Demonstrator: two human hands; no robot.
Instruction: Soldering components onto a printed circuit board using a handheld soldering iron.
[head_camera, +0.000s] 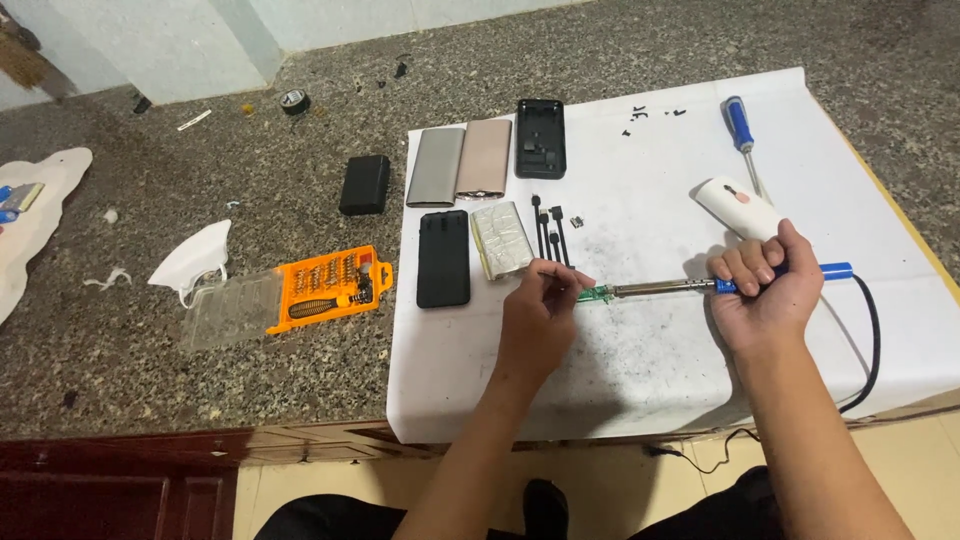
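My left hand (540, 312) pinches a small green circuit board (592, 294) over the white paper sheet (620, 380). My right hand (765, 292) is closed around the blue handle of a soldering iron (665, 288), whose metal tip points left and meets the board. The iron's black cord (872, 340) loops off to the right. Just behind my left hand lie a silver battery cell (501, 240) and short black cables (551, 235).
On the sheet lie two black cases (443, 258) (540, 138), a grey shell (436, 167), a pink shell (484, 159), a white device (740, 208) and a blue screwdriver (739, 125). On the granite counter sit an orange bit set (330, 285), a black box (364, 184) and tape (294, 101).
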